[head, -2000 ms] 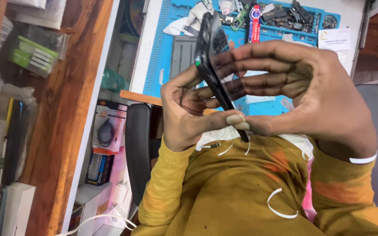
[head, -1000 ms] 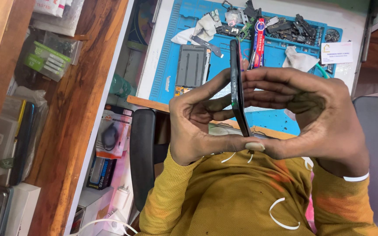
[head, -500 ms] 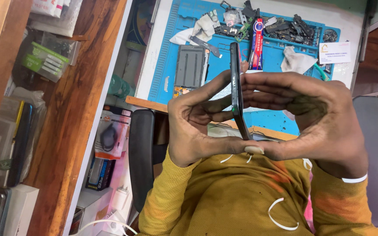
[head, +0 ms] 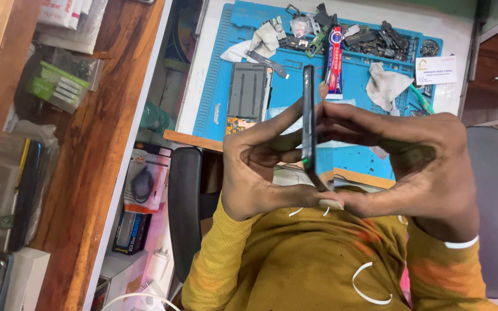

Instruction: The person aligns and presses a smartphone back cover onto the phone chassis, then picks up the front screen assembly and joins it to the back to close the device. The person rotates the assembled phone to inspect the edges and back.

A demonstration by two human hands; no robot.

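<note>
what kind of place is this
Most likely a phone repair bench: a blue work mat holds an opened phone body, loose small parts and a glue tube, while both hands grip a phone edge-on.

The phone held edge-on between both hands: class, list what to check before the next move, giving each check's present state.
1. Left hand grips the phone: ok.
2. Right hand grips it from the other side: ok.
3. Phone clear of the blue mat: ok.
4. Screen undamaged: cannot tell, only the edge shows.
5. Glue tube within reach on the mat: ok.
6. Mat tidy: not ok, loose parts scattered along its far end.
</note>
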